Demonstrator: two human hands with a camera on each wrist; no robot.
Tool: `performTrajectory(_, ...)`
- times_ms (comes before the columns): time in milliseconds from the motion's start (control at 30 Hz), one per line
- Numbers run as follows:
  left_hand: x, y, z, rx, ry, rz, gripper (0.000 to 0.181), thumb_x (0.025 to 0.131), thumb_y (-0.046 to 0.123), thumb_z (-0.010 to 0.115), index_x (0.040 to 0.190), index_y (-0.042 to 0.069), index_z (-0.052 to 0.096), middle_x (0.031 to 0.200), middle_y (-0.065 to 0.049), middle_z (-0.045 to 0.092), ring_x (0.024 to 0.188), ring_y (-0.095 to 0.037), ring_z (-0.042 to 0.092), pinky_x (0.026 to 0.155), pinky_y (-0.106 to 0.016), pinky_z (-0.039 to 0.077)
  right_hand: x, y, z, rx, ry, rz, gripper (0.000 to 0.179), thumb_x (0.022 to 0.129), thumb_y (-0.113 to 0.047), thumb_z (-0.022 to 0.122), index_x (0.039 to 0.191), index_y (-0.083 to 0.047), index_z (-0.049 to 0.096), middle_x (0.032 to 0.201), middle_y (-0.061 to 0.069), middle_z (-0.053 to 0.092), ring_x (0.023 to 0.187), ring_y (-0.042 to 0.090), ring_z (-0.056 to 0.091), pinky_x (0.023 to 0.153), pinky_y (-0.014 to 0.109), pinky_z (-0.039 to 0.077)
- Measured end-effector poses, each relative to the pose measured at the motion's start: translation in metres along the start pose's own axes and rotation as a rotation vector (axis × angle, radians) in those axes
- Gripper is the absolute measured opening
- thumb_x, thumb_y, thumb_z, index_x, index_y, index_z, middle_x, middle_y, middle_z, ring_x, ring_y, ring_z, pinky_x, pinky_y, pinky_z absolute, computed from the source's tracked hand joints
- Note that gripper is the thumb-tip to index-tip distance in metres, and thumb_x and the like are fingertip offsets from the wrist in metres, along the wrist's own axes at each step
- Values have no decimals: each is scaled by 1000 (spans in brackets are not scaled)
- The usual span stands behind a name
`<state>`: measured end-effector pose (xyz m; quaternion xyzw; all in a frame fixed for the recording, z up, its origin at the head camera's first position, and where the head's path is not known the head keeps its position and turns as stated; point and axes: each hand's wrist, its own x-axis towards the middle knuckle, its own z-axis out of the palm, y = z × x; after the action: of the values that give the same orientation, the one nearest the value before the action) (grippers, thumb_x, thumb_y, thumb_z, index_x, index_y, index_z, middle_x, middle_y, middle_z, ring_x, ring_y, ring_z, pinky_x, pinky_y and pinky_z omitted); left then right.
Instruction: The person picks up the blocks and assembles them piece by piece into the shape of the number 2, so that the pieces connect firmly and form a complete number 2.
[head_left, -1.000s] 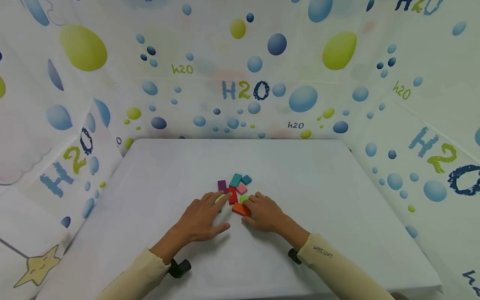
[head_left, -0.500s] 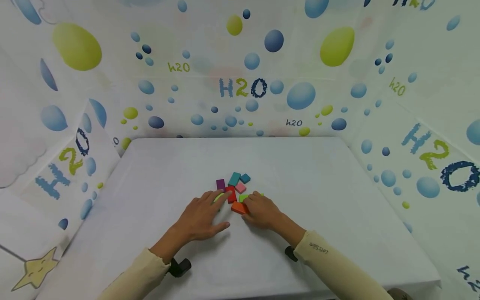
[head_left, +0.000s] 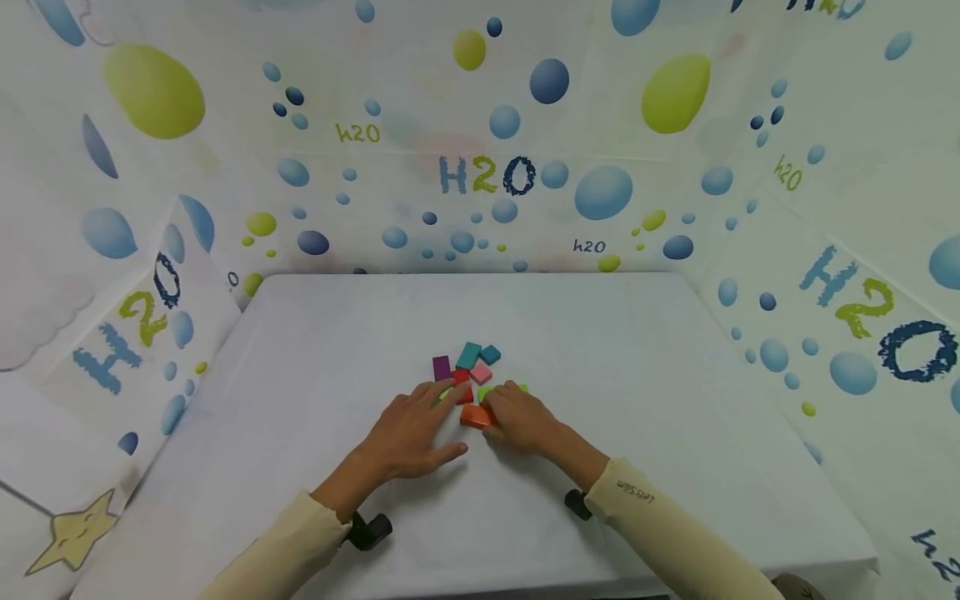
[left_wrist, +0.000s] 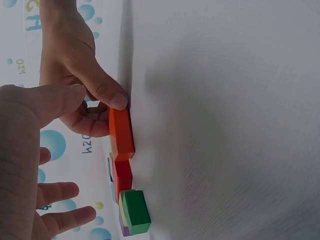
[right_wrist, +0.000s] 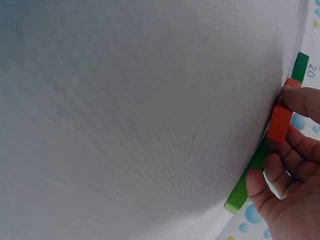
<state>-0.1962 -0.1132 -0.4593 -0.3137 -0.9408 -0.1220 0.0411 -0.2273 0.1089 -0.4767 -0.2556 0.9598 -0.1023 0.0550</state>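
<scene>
Orange block (head_left: pixel 474 416) lay on worktop (head_left: pixel 570 333), just in front of red block (head_left: pixel 461 377), long axis roughly sideways. Right hand (head_left: pixel 521 419), nearer, pinched its right end; left hand (head_left: pixel 405 429), fingers extended, lay partly over red block.

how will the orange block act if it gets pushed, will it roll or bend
Bending seems unlikely: the orange block has straight edges and shows no give where the right hand touches it. Rolling also looks unlikely, given its flat faces; it would probably slide. It may nudge the red block close to its end.
</scene>
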Motion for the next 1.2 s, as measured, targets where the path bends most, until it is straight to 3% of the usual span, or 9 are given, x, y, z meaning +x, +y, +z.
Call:
performTrajectory(233,3,0,5,-11,-16,-44,81,88,57,69,154,18,43,155,-8,44,139,-28,43,105,-55,46,-3,2,-1,8,11,-11,42,92,-33,76,124,-9,63,113,1,65,102,15,52,87,28,53)
performTrajectory(467,6,-2,9,4,-12,-49,83,88,58,67,155,18,40,155,-8,44,139,-28,43,106,-55,46,-10,4,-5,5,29,-61,40,92,-32,76,122,-9,65,113,1,67,99,14,51,83,24,52)
performTrajectory(667,7,1,10,-43,4,-47,81,89,55,68,155,16,42,154,-9,45,138,-29,45,104,-56,47,-17,7,-4,57,17,-79,40,89,-33,79,120,-11,66,104,-3,63,101,12,49,80,22,51)
performTrajectory(1200,3,6,9,-134,-17,-64,86,85,52,74,157,19,38,154,-7,46,139,-28,44,105,-57,46,-37,9,-6,49,16,-140,37,92,-32,75,122,-12,65,108,-4,64,104,11,49,87,22,50)
